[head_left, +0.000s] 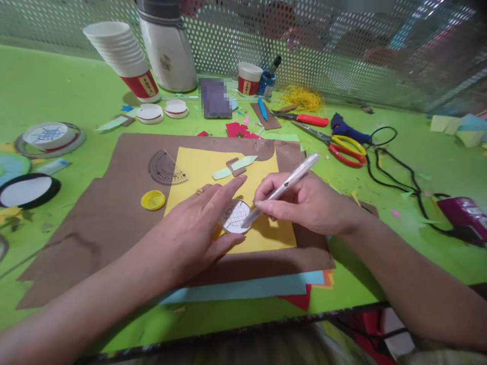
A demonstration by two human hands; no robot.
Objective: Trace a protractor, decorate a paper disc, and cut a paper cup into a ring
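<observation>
In my right hand (292, 200) I hold a white pen (292, 181), pinched between thumb and fingers, its tip on a small round white disc (234, 217). Dark crossing lines cover the disc, which looks like a cut-off paper cup bottom. My left hand (201, 218) steadies it at the edge between thumb and fingers, hiding its left side. Beneath lies a yellow paper sheet (274, 238) on brown card (102, 213). A pale green strip with a brown loop (236, 166) rests just beyond the disc. To the left are a clear protractor (165, 168) and a yellow cap (153, 200).
Stacked paper cups (117, 56) lean beside a white flask (167, 50) at the back left. Pliers (348, 149), a red-handled tool (312, 120) and a glue gun (348, 129) with a black cord lie at right. Tape rolls (28, 190) sit at far left.
</observation>
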